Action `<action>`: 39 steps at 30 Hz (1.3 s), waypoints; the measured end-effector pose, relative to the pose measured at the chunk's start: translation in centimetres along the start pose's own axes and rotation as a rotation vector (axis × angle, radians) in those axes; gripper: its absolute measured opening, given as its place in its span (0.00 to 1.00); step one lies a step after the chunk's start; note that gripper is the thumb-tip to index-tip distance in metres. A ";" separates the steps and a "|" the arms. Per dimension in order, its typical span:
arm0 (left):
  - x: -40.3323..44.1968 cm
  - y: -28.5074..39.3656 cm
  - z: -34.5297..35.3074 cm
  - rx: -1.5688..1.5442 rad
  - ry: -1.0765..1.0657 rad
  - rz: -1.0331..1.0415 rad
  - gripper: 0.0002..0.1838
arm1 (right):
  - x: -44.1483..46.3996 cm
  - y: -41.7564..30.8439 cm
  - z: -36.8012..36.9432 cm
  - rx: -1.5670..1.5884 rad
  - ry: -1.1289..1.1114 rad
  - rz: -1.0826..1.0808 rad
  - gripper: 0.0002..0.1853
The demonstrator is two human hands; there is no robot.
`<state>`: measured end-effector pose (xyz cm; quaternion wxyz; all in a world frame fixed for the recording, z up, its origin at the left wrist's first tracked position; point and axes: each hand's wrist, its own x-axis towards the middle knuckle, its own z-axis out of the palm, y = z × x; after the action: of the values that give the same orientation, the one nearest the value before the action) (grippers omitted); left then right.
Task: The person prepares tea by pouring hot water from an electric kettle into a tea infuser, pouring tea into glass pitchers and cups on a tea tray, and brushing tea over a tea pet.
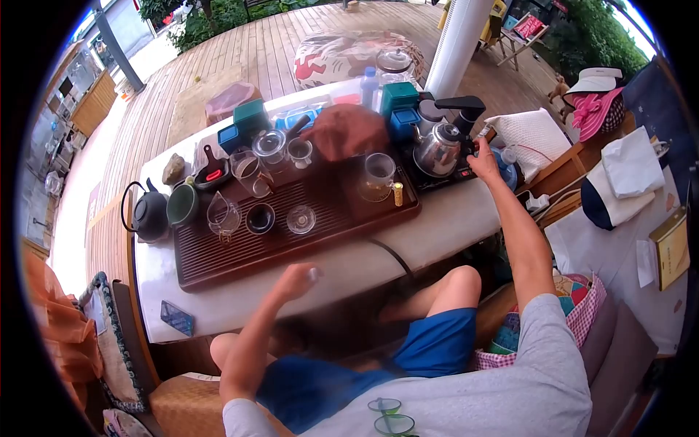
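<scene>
My right hand reaches to the far right of the table, its fingers closed at the handle side of a shiny metal kettle. The kettle stands on a black heating base. My left hand is held closed before the near edge of the tea tray, with something small and whitish at its fingertips that I cannot make out. On the slatted brown tray are a glass pitcher, a dark cup, a small glass dish and a glass tea pot.
A dark teapot and green bowl stand at the left. Behind the tray are a reddish-brown cloth, teal boxes and a plastic bottle. A phone lies at the near left corner. A black hose hangs over the edge.
</scene>
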<state>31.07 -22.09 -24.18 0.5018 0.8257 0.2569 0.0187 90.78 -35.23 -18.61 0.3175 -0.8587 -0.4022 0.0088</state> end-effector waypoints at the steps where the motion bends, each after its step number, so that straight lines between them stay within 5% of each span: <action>1: -0.1 0.2 -0.3 0.006 0.006 -0.017 0.14 | 0.9 1.1 0.5 -0.033 -0.018 -0.009 0.27; 3: 0.4 0.0 -0.7 0.067 0.032 0.012 0.14 | 2.6 4.3 2.6 -0.220 0.150 -0.279 0.25; 5: 0.8 -0.6 -0.7 0.172 0.071 0.094 0.14 | 2.9 0.9 1.3 -0.047 -0.105 0.080 0.21; 9: 1.2 0.6 -1.2 0.238 0.078 0.186 0.14 | 1.9 -1.8 -0.3 0.142 -0.258 0.194 0.15; 17: 0.2 1.3 -1.5 0.414 0.058 0.199 0.08 | -2.1 -5.0 0.0 0.302 -0.050 0.256 0.09; 29: 0.0 1.9 -2.7 0.540 0.011 0.147 0.07 | -6.4 -14.8 -7.7 0.027 -0.246 0.145 0.03; 39: -1.0 1.4 -3.1 0.525 0.075 0.118 0.10 | -7.8 -19.0 -8.2 -0.263 -0.368 0.060 0.09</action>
<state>29.88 -20.48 -21.24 0.2588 0.9398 0.2227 0.0115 74.67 -36.07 -3.45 0.1235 -0.8883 -0.4252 0.1222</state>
